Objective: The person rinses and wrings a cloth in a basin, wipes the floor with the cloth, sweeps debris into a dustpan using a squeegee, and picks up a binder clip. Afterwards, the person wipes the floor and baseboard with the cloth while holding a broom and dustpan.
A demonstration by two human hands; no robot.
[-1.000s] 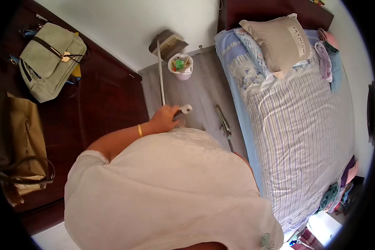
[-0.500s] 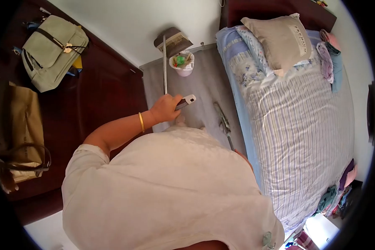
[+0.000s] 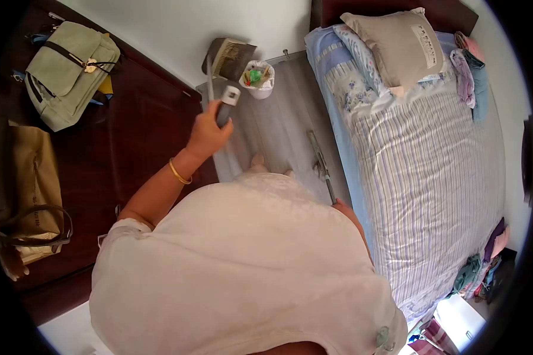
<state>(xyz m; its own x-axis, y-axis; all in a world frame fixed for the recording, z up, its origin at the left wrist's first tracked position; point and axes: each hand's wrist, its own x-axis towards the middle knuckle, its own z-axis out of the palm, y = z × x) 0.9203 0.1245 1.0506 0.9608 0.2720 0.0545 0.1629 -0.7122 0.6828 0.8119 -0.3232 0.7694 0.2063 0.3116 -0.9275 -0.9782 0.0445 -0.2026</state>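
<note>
My left hand (image 3: 209, 134) is closed round the handle of a long-handled dustpan (image 3: 230, 58), whose brown pan with a comb-like toothed edge is raised beside the wall. Just right of the pan stands a small bin (image 3: 259, 79) with a white liner and something green inside. My right hand (image 3: 344, 208), partly hidden by my shirt, grips the grey pole of a broom (image 3: 318, 155). The broom's head end is low, over the floor between my feet and the bed.
A striped bed (image 3: 426, 195) with a beige pillow (image 3: 397, 50) fills the right side. On the left, a dark red wooden surface (image 3: 154, 112) bears a green backpack (image 3: 71, 71) and a brown bag (image 3: 35, 183). Grey floor (image 3: 284, 118) runs between.
My left hand has moved up and left, and the dustpan has shifted left and tilted, away from over the bin. The broom in my right hand has moved slightly.
</note>
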